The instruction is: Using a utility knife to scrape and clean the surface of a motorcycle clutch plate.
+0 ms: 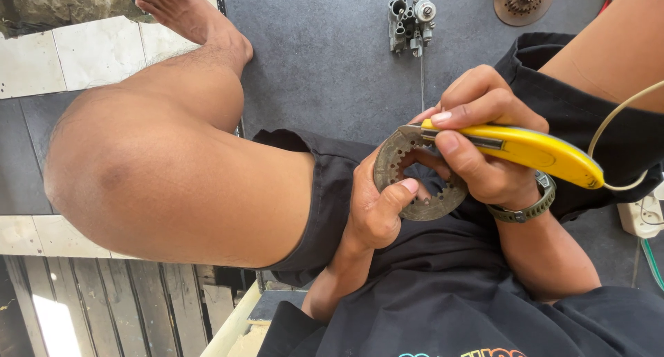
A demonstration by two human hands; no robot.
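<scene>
- Black fabric of our shirt (pixel 443 308) fills the bottom of the view, with our bare left knee (pixel 138 177) raised beside it.
- Our left hand (pixel 377 208) holds a round, grey, toothed metal clutch plate (pixel 387 160) over our lap; its grip is pressed together on the ring, thumb on the near face and fingers hidden behind.
- Our right hand (pixel 477 146) is closed around a yellow plastic utility knife (pixel 532 149), thumb and forefinger pinching the handle near the front.
- We see the knife's tip touching the upper rim of the plate, just beside our left fingers.
- A grey-green watch strap (pixel 529 208) circles our right wrist.
- On the dark grey floor mat (pixel 318 59) beyond, well apart from our hands, we see a small grey metal carburettor (pixel 411 21) and a rusty brown round sprocket part (pixel 523 1).
- A cream cable (pixel 615 115) curves at the right, near a white power strip (pixel 643 215).
</scene>
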